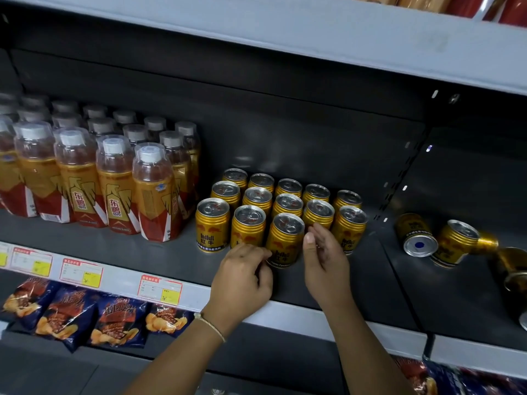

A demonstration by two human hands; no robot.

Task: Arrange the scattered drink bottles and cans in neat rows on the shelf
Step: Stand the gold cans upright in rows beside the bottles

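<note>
Several gold energy-drink cans stand upright in rows on the dark shelf (176, 258). The front can of the middle row (283, 238) sits between my hands. My left hand (243, 276) has its fingers curled, its fingertips touching that can's lower left side. My right hand (323, 256) is beside the can's right side, fingers loosely bent and holding nothing. At the right, a few gold cans lie toppled: one with its base facing me (415, 234), one tilted (456, 242), one at the frame edge (514, 269). Orange bottles with white caps (154, 192) stand in rows on the left.
A grey shelf (285, 27) overhangs from above. Price labels (159, 289) line the shelf's front edge. Bags of chips (117, 320) hang on the level below. A perforated upright (399, 178) divides the shelf sections; bare shelf lies between the standing cans and the toppled ones.
</note>
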